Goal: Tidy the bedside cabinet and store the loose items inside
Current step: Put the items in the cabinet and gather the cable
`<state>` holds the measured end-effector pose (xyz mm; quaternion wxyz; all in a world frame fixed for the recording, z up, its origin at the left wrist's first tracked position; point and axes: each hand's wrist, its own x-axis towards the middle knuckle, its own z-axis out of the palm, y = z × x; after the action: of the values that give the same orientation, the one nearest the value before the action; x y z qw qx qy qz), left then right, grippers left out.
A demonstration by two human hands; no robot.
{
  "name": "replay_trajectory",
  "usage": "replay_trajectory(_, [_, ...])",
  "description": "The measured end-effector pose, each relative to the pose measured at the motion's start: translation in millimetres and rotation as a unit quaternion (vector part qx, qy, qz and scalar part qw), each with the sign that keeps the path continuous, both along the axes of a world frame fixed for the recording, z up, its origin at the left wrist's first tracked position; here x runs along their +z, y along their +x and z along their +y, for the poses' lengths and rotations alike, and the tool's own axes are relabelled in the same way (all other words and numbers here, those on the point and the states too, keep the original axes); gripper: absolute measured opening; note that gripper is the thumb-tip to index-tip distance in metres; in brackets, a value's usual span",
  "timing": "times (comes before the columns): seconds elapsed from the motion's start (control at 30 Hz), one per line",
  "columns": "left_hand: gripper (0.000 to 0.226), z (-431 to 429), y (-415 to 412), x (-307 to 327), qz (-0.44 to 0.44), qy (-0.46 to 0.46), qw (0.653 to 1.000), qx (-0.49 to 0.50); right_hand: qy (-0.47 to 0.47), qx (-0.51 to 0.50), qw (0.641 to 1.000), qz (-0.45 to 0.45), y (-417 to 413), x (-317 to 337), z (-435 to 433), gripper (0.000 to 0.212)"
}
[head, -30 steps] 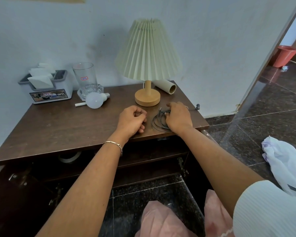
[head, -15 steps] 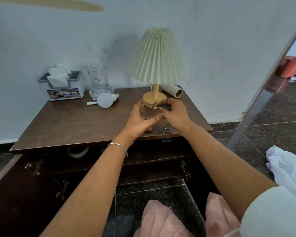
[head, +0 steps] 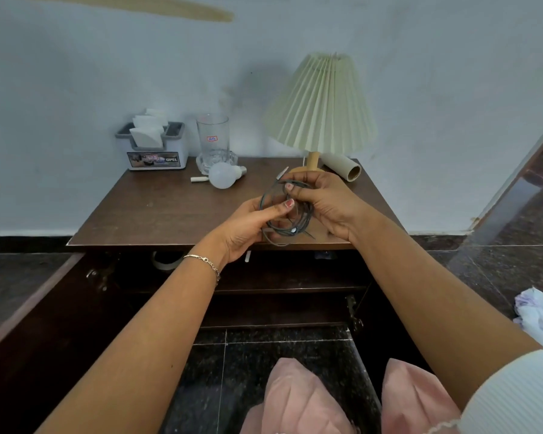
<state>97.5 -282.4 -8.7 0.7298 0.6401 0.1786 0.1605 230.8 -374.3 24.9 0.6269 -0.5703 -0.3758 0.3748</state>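
A coiled grey cable (head: 287,230) is held above the front edge of the brown bedside cabinet (head: 170,211). My left hand (head: 248,227) grips the coil's left side, thumb across the loops. My right hand (head: 323,202) pinches the coil from the right, and a plug end sticks up past its fingers. On the cabinet top lie a white light bulb (head: 223,178), a small white stick (head: 199,179) and a cardboard tube (head: 342,169). Both cabinet doors are open and the dark inside shows shelves (head: 279,292).
A pleated table lamp (head: 322,104) stands at the back right of the top. A glass tumbler (head: 213,139) in a glass dish and a tissue holder (head: 152,145) stand at the back left. A roll of tape (head: 166,261) lies inside. A white plastic bag (head: 539,314) lies on the floor at the right.
Both hands lifted the cable coil off the cabinet top and now hold it in the air. My view has pulled back and shifted, so the cabinet appears further away.
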Motion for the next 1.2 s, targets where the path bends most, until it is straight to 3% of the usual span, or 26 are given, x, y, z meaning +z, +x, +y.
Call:
replay_trajectory(0.13, [0.024,1.2,-15.5,3.5,0.004,-0.006,0.998,0.058,-0.010,-0.017,1.000,0.023,-19.1,1.2,8.8,0.013])
replay_trajectory(0.27, [0.013,10.4,-48.1,2.0,-0.023,-0.030,0.993,0.115,-0.047,-0.016,0.998,-0.032,-42.9,-11.1,20.6,0.007])
replay_trajectory(0.47, [0.019,13.0,-119.1,-14.4,-0.028,-0.070,0.985,0.156,-0.120,0.049,0.984,-0.122,-102.3,-36.2,24.4,0.024])
replay_trajectory(0.67, [0.018,14.6,-167.1,-22.1,-0.053,-0.112,0.969,0.213,-0.175,0.127,0.967,-0.132,-146.2,-51.1,26.2,0.043])
replay_trajectory(0.83, [0.017,14.2,-191.0,-23.6,-0.078,-0.131,0.956,0.250,-0.157,0.158,0.974,-0.047,-171.7,-49.7,32.0,0.026])
replay_trajectory(0.97, [0.016,12.6,-209.5,-29.6,-0.083,-0.152,0.943,0.284,-0.145,0.168,0.974,0.053,-192.5,-49.5,35.5,0.027])
replay_trajectory(1.1, [0.014,-0.2,-220.5,-44.5,-0.027,-0.144,0.928,0.344,-0.143,0.160,0.970,0.117,-206.1,-52.2,41.3,0.027])
replay_trajectory(1.13, [0.023,-5.5,-221.5,-50.0,0.002,-0.155,0.925,0.347,-0.146,0.152,0.969,0.129,-208.8,-54.2,43.7,0.026])
replay_trajectory(1.2, [0.065,-16.3,-221.6,-65.6,0.056,-0.219,0.926,0.304,-0.154,0.128,0.967,0.156,-214.3,-60.8,49.9,0.027])
